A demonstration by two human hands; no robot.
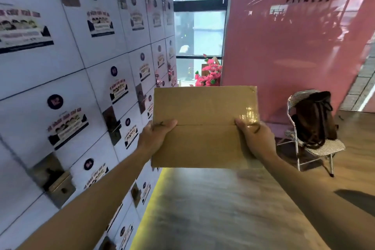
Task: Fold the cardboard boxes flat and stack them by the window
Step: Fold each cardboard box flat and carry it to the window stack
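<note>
A flattened brown cardboard box (205,126) is held out in front of me at chest height, its face toward the camera, with a fold line across the middle and shiny tape near its right edge. My left hand (156,134) grips its left edge, thumb on the front. My right hand (255,138) grips the right edge the same way. The window (199,32) is straight ahead at the end of the narrow passage, beyond the box.
A wall of white lockers (81,87) with stickers runs along the left. A pink glossy wall (284,46) stands on the right. Pink flowers (209,75) sit by the window. A folding chair (316,148) carrying a dark bag (313,117) stands at right on the wooden floor (213,209).
</note>
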